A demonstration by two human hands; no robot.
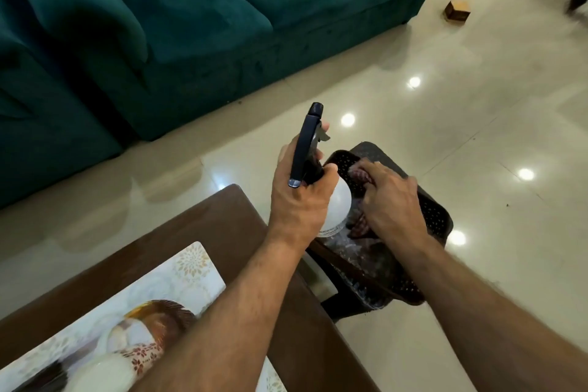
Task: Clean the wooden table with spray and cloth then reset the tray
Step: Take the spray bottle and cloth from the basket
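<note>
Wooden table [222,226] risk: left hand [299,200] grips the spray bottle [337,200] while right hand [393,197] grasps the cloth [358,173] (tipping the stool [436,216]).

Two bare forearms (no sleeves), veined

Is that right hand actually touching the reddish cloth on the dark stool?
Touching. The head view shows the right hand pressed down on the reddish cloth, its fingers curled over the fabric with no gap, on the dark perforated stool.
</note>
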